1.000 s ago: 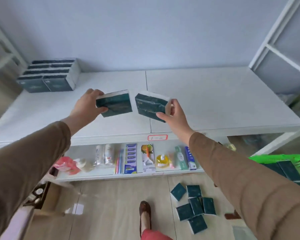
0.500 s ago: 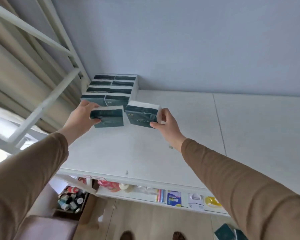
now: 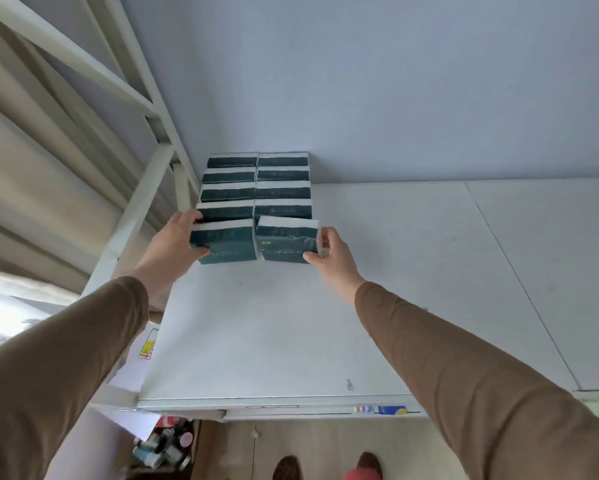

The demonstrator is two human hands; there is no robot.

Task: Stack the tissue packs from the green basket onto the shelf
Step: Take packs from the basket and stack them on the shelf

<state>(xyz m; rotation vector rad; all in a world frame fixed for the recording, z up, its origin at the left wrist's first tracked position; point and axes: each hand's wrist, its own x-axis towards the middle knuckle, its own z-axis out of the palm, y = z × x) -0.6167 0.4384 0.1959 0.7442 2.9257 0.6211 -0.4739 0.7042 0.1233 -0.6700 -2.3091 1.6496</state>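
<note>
Two dark teal tissue packs with white tops stand side by side on the white shelf [image 3: 377,306], right against the front of a block of several like packs [image 3: 256,183] in the back left corner. My left hand [image 3: 176,245] grips the left pack [image 3: 227,244] at its left end. My right hand [image 3: 332,254] grips the right pack [image 3: 286,242] at its right end; this pack sits slightly tilted. The green basket is out of view.
A white shelf post and crossbars [image 3: 145,188] rise just left of the stack, with a curtain behind. The blue-grey wall [image 3: 395,98] backs the shelf. Below the shelf edge lie small bottles in a box [image 3: 166,445] and my shoes on the floor.
Both hands carried their packs forward and left, from mid-air to the front of the stacked block on the shelf. The view swung left and closer; basket and floor packs left the frame.
</note>
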